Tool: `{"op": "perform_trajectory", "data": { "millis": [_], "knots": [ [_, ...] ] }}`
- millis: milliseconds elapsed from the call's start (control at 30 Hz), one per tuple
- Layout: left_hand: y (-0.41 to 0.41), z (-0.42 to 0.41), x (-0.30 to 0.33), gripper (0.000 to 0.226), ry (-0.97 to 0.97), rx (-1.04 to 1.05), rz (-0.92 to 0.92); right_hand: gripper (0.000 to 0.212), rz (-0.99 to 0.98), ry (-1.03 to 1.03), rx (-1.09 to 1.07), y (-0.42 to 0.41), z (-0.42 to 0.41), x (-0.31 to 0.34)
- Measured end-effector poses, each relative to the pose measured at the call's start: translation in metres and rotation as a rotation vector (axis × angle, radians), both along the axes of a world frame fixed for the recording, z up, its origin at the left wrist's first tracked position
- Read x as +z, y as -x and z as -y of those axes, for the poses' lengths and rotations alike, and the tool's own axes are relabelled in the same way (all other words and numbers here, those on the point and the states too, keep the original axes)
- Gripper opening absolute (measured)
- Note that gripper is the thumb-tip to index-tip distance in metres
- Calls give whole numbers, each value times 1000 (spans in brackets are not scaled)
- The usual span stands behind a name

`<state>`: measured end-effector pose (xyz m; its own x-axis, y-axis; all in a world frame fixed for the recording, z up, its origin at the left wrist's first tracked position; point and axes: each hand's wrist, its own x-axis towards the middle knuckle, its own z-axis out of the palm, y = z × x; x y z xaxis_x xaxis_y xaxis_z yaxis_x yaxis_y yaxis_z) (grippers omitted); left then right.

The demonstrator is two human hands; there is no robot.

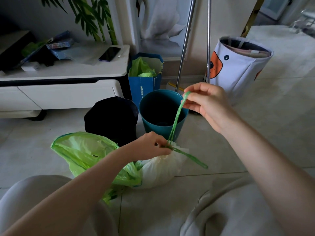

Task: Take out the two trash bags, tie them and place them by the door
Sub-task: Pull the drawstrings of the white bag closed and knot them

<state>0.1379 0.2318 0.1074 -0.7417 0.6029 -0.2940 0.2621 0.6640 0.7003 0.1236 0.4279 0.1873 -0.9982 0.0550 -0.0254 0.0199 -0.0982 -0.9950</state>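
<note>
Trash bags out of the bins, one knot half done

Trash bags are both on the tiled floor [221, 150] now. The white plastic trash bag [162, 169] lies in front of the round teal plastic bin [153, 126], which looks empty. Beside it, touching, lies the thin green plastic trash bag [81, 150], with its mouth wide open, near the black bin [110, 116].

The left hand [151, 145] is pinched tight on the neck of the white bag, right at the knot. The right hand [204, 103] is pinched on the green drawstring loop [177, 116], held up and stretched. A second loop lies loose on the floor.

So I think the first bag is nearly tied. The green bag is not tied yet. No door is in sight, so carrying them is left too.
</note>
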Motion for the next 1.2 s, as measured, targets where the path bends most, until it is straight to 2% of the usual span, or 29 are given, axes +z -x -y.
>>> {"op": "perform_trajectory", "data": {
  "millis": [167, 200, 267, 333, 367, 433, 467, 600, 667, 800, 933, 1000, 1100, 1200],
  "knots": [
    [-2, -5, -5, 25, -56, 151, 90, 19, 49, -76, -3, 9, 7, -11],
    [-1, -5, -6, 25, -90, 206, 119, 25, 61, -165, -12, 12, 7, -16],
    [2, -3, -7, 23, -186, 360, 176, 42, 107, -503, 7, 14, 6, -30],
    [5, 1, -9, 22, -302, 514, 234, 42, 185, -822, 186, 10, 10, -45],
    [7, 4, -11, 23, -350, 571, 259, 36, 217, -893, 335, 5, 14, -51],
    [9, 7, -12, 22, -436, 646, 305, 28, 256, -882, 556, -3, 23, -64],
    [9, 7, -10, 21, -467, 671, 334, 27, 258, -859, 582, -7, 27, -66],
    [9, 6, -7, 15, -496, 729, 471, 22, 101, -924, 494, -9, 23, -60],
    [7, 5, -6, 20, -510, 715, 551, 23, 46, -919, 463, -8, 17, -54],
    [4, 5, -4, 23, -514, 671, 614, 25, 116, -870, 466, -11, 12, -49],
    [8, 12, -5, 20, -472, 625, 519, 27, 423, -783, 728, -17, 9, -50],
    [8, 14, -1, 20, -444, 594, 445, 31, 476, -768, 718, -17, 6, -55],
    [10, 17, 3, 17, -362, 524, 301, 13, 229, -779, 465, -12, 10, -69],
    [8, 18, 7, 13, -341, 476, 200, 15, 120, -722, 465, -15, 24, -83]
  ]
}}
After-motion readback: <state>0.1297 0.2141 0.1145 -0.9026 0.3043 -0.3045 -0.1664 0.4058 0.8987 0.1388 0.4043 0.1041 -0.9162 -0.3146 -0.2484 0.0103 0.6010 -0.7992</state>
